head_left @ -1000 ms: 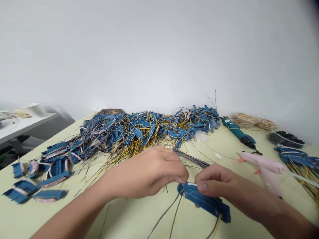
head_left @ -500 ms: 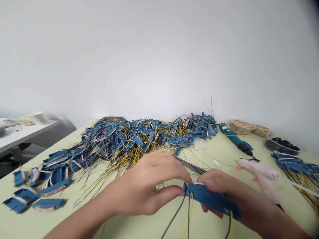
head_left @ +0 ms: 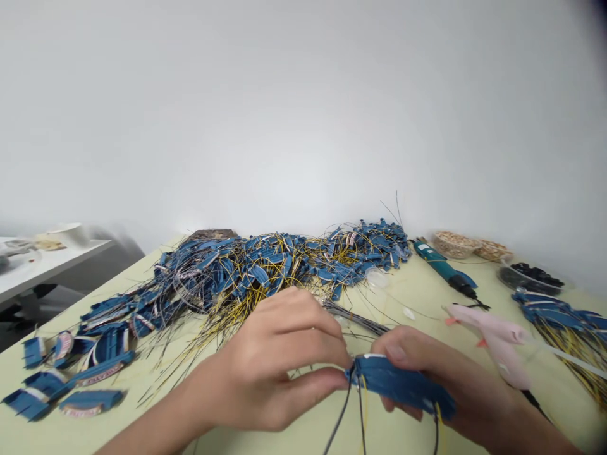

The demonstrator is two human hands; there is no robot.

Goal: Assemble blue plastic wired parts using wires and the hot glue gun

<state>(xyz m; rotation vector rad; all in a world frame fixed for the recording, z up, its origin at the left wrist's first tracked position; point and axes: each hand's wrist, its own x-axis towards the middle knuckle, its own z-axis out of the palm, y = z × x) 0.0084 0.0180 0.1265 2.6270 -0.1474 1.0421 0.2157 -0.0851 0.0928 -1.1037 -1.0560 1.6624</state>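
Observation:
My right hand [head_left: 422, 360] is wrapped round a curved blue plastic part [head_left: 401, 382], held above the near side of the table. Black and yellow wires [head_left: 363, 411] hang from both ends of this part. At its left end my left hand [head_left: 289, 360] pinches with thumb and fingertips, right where wires come out. Whatever small piece may be between those fingertips is hidden. Just behind the hands lies a bundle of grey wires [head_left: 358, 319].
A long heap of wired blue parts [head_left: 265, 265] runs along the back. Loose blue parts [head_left: 92, 401] lie at left. On the right are a teal screwdriver-like tool [head_left: 441, 265], a pink glue gun [head_left: 497, 335], bowls of small pieces [head_left: 453, 243] and more wired parts [head_left: 559, 313].
The view has shifted slightly. Both hands keep their hold on the blue part, and the left fingertips have shifted a little at its wire end.

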